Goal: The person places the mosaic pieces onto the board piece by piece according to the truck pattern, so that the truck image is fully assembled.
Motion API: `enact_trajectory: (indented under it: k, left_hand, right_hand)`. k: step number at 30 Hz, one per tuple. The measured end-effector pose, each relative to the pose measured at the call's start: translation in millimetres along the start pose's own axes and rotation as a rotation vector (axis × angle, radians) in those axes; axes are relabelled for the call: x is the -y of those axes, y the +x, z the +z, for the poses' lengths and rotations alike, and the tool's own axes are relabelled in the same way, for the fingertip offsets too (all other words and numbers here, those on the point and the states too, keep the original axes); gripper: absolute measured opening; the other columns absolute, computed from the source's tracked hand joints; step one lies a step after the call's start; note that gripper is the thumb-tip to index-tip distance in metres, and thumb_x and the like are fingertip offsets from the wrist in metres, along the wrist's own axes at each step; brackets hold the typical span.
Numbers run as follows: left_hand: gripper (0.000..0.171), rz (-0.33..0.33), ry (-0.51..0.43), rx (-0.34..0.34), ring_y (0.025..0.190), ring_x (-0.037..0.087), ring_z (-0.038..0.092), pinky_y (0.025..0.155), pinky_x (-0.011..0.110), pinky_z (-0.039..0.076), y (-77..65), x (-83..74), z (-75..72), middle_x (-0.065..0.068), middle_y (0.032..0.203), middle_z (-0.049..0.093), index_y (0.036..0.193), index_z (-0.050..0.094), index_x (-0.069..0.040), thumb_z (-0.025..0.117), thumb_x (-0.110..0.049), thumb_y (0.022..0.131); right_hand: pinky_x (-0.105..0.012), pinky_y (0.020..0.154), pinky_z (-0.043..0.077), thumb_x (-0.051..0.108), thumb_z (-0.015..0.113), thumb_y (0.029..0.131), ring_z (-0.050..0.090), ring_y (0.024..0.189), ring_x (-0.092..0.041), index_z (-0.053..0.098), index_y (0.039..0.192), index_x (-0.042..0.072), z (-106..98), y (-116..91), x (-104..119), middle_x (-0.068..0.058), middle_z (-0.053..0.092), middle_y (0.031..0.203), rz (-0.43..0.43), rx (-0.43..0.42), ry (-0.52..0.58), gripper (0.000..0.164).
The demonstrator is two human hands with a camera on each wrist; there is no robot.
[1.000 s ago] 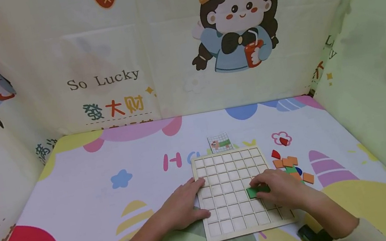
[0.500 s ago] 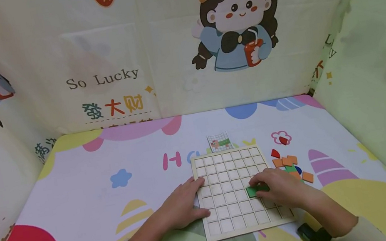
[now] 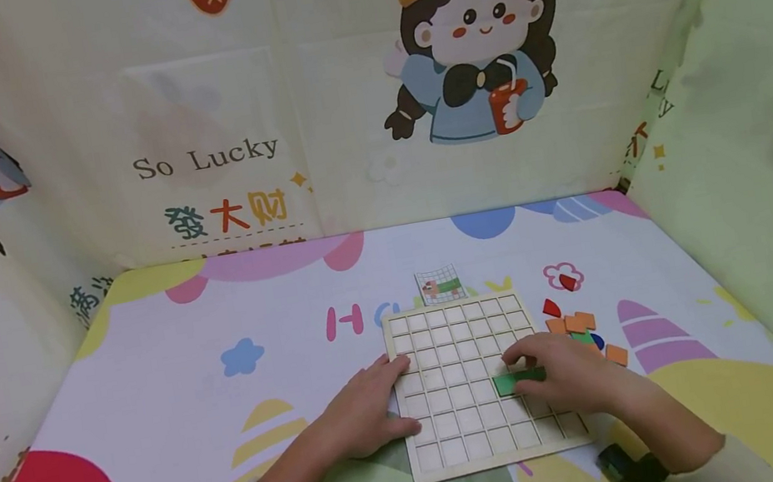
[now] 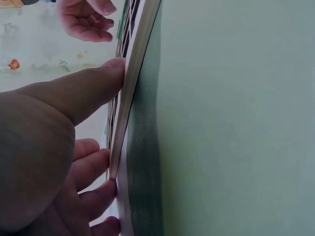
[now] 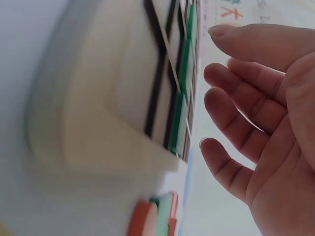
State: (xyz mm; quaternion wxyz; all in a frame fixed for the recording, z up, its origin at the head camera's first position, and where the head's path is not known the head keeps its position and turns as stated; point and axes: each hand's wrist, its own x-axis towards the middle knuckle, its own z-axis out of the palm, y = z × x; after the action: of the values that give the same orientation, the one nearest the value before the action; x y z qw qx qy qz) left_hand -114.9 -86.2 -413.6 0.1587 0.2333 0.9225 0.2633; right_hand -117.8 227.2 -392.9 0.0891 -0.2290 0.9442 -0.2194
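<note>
In the head view a pale wooden grid board (image 3: 450,399) lies on the patterned cloth. Its left edge is touched by my left hand (image 3: 360,409), thumb and fingers spread along the rim; the left wrist view shows the straight thumb (image 4: 93,86) against that rim. Green tiles (image 3: 506,385) sit in one row at the right part of the grid, partly covered by my right hand (image 3: 567,372). In the right wrist view the fingers (image 5: 236,115) are loosely bent, hold nothing and stand apart from the green tiles (image 5: 183,73).
Right of the board lies a loose group of orange tiles (image 3: 576,322), with green and blue pieces among them. Red curved pieces (image 3: 551,307) lie just behind. A small card (image 3: 441,285) with a gridded coloured picture is at the board's far edge.
My right fingers have lifted off the green tiles and drawn slightly to the right, uncovering more of the green. The left hand and the board have not moved.
</note>
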Motion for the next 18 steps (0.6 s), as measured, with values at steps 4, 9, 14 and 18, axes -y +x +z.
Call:
enact_trajectory:
  k: [4,9,14,18]
  left_hand:
    - [0.081,0.004,0.002,-0.003,0.143,0.033,0.035,0.112,0.052,0.033,0.3,0.8,0.4,0.013,0.153,0.042,0.151,0.041,-0.007,0.079,-0.037,0.085]
    - [0.082,0.007,0.003,0.001,0.144,0.032,0.033,0.113,0.052,0.031,0.6,1.5,0.1,0.012,0.153,0.042,0.151,0.040,-0.007,0.079,-0.037,0.085]
    - [0.082,0.005,0.001,0.003,0.145,0.032,0.032,0.113,0.052,0.031,0.6,1.4,0.1,0.012,0.154,0.041,0.152,0.040,-0.007,0.079,-0.037,0.086]
    - [0.082,0.003,-0.003,0.006,0.145,0.033,0.032,0.113,0.052,0.032,0.3,0.4,-0.3,0.012,0.154,0.041,0.152,0.040,-0.007,0.078,-0.037,0.086]
  right_hand:
    - [-0.032,0.077,0.052,0.019,0.080,0.086,0.058,0.092,-0.015,0.068,0.117,0.011,-8,-4,-5,0.006,0.066,0.107,0.003,-0.039,0.033,0.035]
    - [-0.033,0.075,0.051,0.016,0.080,0.085,0.057,0.092,-0.017,0.068,0.119,0.009,-16,-9,-12,0.004,0.066,0.105,0.031,-0.088,0.027,0.037]
    - [-0.037,0.075,0.051,0.016,0.080,0.085,0.058,0.091,-0.019,0.069,0.119,0.008,-24,-15,-22,0.001,0.066,0.103,0.065,-0.123,0.001,0.037]
    - [-0.034,0.074,0.053,0.016,0.080,0.085,0.057,0.093,-0.020,0.068,0.123,0.008,-26,-21,-32,0.000,0.067,0.108,0.107,-0.123,-0.002,0.041]
